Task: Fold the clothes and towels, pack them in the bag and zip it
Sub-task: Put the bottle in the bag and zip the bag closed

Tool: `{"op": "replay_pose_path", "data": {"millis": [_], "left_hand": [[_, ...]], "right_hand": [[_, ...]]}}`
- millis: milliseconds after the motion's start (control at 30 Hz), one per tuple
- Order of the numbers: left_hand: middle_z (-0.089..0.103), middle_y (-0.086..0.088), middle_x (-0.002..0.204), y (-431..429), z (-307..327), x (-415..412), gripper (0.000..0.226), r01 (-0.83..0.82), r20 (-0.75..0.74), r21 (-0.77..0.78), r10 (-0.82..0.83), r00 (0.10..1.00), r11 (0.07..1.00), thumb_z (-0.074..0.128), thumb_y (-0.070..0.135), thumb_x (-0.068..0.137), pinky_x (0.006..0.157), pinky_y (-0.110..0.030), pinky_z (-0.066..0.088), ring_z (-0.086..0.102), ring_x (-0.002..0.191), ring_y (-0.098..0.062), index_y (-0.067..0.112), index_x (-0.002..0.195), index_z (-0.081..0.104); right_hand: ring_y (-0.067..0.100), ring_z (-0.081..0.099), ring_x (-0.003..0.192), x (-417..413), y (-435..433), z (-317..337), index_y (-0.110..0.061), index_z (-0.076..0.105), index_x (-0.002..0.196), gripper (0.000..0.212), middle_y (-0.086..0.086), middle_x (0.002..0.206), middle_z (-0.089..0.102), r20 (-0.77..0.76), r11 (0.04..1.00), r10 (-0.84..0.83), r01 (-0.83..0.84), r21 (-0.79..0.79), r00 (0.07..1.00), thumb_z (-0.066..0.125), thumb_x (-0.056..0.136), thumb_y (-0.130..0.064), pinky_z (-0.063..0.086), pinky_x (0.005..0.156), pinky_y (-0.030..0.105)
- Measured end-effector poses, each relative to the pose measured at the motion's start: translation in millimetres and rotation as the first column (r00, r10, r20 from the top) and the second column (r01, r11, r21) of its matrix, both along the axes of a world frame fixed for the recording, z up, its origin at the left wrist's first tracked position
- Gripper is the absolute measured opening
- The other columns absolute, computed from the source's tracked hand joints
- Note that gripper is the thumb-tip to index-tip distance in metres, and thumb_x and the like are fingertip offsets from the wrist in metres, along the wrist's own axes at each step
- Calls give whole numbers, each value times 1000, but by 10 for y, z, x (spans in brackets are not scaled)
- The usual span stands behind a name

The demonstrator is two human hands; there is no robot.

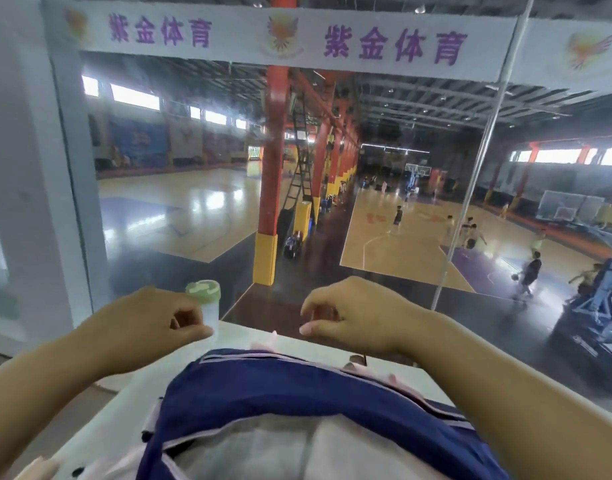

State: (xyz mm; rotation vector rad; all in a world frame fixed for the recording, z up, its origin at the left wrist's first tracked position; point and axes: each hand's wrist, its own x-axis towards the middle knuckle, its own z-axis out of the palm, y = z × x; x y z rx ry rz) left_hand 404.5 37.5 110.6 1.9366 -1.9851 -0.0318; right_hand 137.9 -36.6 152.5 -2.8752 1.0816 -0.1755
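A navy blue bag (297, 393) with pale pink trim lies on the white table (131, 403) right below me. Through a pink-edged opening in its near side shows pale grey-white fabric (263, 452). My left hand (148, 323) hovers above the bag's far left corner with its fingers curled in and thumb against them, nothing visible inside. My right hand (353, 317) hovers above the bag's far edge, fingers curled down and thumb pointing left, also with nothing visible in it. Neither hand touches the bag.
A clear plastic cup with a green lid (205, 299) stands on the table's far edge just behind my left hand. A glass wall (488, 140) rises straight behind the table, with basketball courts and players far below.
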Motion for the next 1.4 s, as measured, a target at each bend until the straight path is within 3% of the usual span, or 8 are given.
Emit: {"op": "replay_pose_path", "data": {"millis": [167,400,567,667,733,867,1133,1400], "left_hand": [[65,8,75,-381,-298,438,29,-134,112,35,129,985,990,55,54,83,67,-22,49,60,70,-8,27,75,60],[62,9,82,-791,-606,831,29,-211,134,89,199,971,973,51,52,86,63,-19,43,58,76,-9,25,80,58],[62,11,88,-910,-707,1021,26,-237,119,78,226,967,968,50,48,89,57,-12,33,57,78,-5,24,87,59],[63,10,90,-901,-745,1103,26,-243,114,84,233,966,966,50,49,89,55,-12,32,57,80,-5,24,87,59],[63,11,89,-893,-776,1142,26,-239,79,101,231,970,966,52,51,87,59,-12,38,60,81,-5,26,85,60],[64,13,87,-864,-766,1152,25,-231,14,127,231,973,965,55,52,85,69,-15,46,61,82,-4,28,82,61],[64,15,88,-727,-591,752,23,-115,-54,76,120,991,990,53,51,86,62,-10,37,59,78,-2,36,69,49],[64,17,83,-500,-440,39,16,36,-171,-117,-55,984,993,60,46,84,68,-9,44,58,79,0,31,82,66]], "right_hand": [[17,60,91,703,-592,-301,-23,62,107,32,-3,105,65,-60,1000,-17,17,0,998,54,89,-48,52,82,38],[27,57,105,1654,-1333,-885,-20,46,128,46,5,123,57,-64,998,-52,53,21,997,55,89,-42,49,85,40],[37,29,136,2209,-1617,-1180,-23,10,149,81,11,154,21,-54,999,-33,35,39,998,56,88,-48,36,105,51],[40,7,144,2449,-1635,-1254,-24,-4,151,84,9,159,-3,-48,992,-10,15,124,999,50,92,-49,21,112,54],[42,6,142,2531,-1644,-1299,-20,-2,151,71,12,158,1,-89,991,44,-32,129,995,41,98,-41,15,114,51],[41,27,125,2472,-1638,-1250,-9,20,144,52,15,143,25,-122,998,59,-56,28,991,39,100,-29,26,105,48],[29,33,122,1767,-1431,-898,-28,32,136,60,5,134,34,18,1000,-30,30,6,999,59,85,-44,42,99,42],[15,33,121,599,-831,-504,-37,35,134,60,-8,133,35,184,988,-123,137,-68,975,63,82,-48,41,99,29]]}}
